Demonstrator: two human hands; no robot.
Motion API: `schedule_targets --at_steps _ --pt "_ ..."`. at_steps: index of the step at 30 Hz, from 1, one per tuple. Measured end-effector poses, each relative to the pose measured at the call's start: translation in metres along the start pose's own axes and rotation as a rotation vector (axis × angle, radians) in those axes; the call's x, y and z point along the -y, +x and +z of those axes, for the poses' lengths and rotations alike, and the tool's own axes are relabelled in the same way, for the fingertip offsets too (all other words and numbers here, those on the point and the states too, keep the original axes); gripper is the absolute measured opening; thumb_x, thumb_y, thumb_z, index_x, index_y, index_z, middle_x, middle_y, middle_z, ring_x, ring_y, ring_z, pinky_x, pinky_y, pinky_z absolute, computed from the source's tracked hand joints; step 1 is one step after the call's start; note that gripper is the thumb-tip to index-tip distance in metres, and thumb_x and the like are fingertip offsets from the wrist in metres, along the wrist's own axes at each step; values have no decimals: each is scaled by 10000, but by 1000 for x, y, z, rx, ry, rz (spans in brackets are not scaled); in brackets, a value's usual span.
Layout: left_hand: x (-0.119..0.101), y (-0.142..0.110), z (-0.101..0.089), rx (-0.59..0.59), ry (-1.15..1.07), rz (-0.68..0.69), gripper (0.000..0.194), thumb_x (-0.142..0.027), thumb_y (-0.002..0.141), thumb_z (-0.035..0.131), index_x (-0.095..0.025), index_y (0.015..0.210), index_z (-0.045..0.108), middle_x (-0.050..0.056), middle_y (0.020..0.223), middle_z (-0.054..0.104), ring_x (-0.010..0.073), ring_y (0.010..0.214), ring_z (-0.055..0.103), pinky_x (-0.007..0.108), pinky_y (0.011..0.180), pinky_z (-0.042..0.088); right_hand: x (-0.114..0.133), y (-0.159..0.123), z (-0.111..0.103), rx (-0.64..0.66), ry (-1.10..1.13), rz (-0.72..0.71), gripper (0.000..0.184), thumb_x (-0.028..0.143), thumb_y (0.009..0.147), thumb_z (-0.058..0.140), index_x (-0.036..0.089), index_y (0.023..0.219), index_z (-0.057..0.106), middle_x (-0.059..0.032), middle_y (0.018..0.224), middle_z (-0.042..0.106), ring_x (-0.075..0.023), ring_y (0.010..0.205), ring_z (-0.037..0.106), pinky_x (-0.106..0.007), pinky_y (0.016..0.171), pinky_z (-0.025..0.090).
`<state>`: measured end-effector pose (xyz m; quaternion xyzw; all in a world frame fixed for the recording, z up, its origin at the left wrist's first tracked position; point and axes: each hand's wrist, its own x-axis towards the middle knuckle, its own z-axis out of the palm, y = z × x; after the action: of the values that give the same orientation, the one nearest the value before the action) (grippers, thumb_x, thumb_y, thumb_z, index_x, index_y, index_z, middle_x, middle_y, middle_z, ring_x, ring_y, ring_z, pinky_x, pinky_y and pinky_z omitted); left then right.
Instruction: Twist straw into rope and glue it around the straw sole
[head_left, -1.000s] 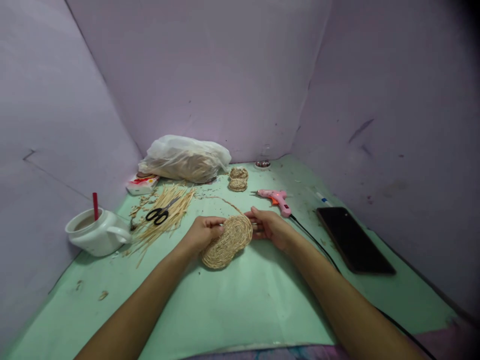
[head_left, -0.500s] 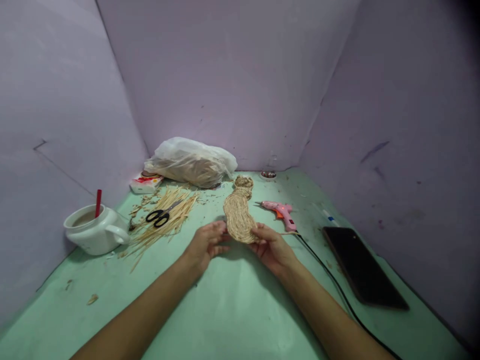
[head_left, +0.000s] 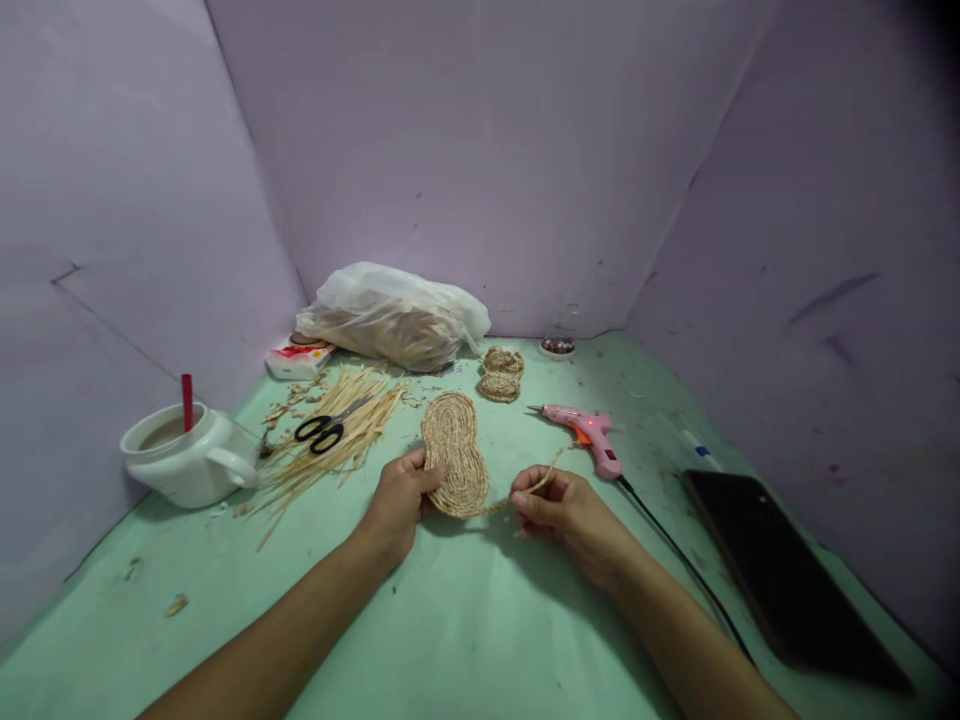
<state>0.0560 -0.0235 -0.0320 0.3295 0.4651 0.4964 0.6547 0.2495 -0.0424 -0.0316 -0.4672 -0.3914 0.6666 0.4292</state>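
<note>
A flat sole-shaped piece of coiled straw rope (head_left: 455, 450) is tilted up above the green table. My left hand (head_left: 401, 495) grips its left edge, thumb on top and fingers beneath. From its lower end a loose tail of braided straw cord (head_left: 495, 508) runs to the right. My right hand (head_left: 559, 515) pinches that cord between thumb and fingers, and the free end sticks up past the fingertips. Behind the sole lies a smaller coiled straw piece (head_left: 501, 375). A pink glue gun (head_left: 589, 432) with a small red light rests to the right.
Black-handled scissors (head_left: 326, 428) lie on loose straw strips (head_left: 360, 420). At left stands a white pot (head_left: 187, 455) holding a red stick. A plastic bag (head_left: 397, 315) sits at the back, a dark phone (head_left: 787, 575) at right. The glue gun's black cable (head_left: 686, 570) trails toward the front.
My right hand has left the sole's edge and moved right, now pulling out the cord tail. The left hand has taken hold of the sole, which has shifted left and shows its full face.
</note>
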Motion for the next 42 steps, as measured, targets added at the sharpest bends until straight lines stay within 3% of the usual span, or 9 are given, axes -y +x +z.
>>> schedule_targets --at_steps 7,14,26,35,42 --pt "-1 -2 0 31 22 -17 431 -240 534 758 -72 913 643 91 760 701 189 622 626 267 523 475 -1 4 6 -23 34 -90 329 336 517 814 152 709 621 26 575 598 -93 531 543 -240 559 468" --pt "-1 -5 4 89 31 -21 434 -200 495 773 -73 895 663 95 777 708 216 719 643 273 603 477 -8 8 7 -25 19 -141 335 365 548 795 152 734 615 6 576 630 -91 490 543 -224 511 431" --pt "2 -6 5 186 48 -44 386 -230 554 754 -83 903 684 95 773 707 213 706 645 304 667 477 -12 10 9 -46 140 -96 349 319 519 817 154 763 629 2 619 635 -110 541 575 -277 587 491" --pt "0 -6 5 135 83 -74 426 -247 529 764 -63 904 676 89 712 698 185 609 622 266 552 449 -15 12 8 -40 203 -125 314 314 552 802 143 740 617 19 595 608 -88 523 561 -238 536 495" --pt "-3 -8 7 141 94 -90 461 -228 500 780 -64 917 672 106 762 706 218 674 641 274 561 462 -14 12 10 -70 198 -107 330 326 531 809 134 691 594 13 568 611 -89 499 565 -233 506 499"
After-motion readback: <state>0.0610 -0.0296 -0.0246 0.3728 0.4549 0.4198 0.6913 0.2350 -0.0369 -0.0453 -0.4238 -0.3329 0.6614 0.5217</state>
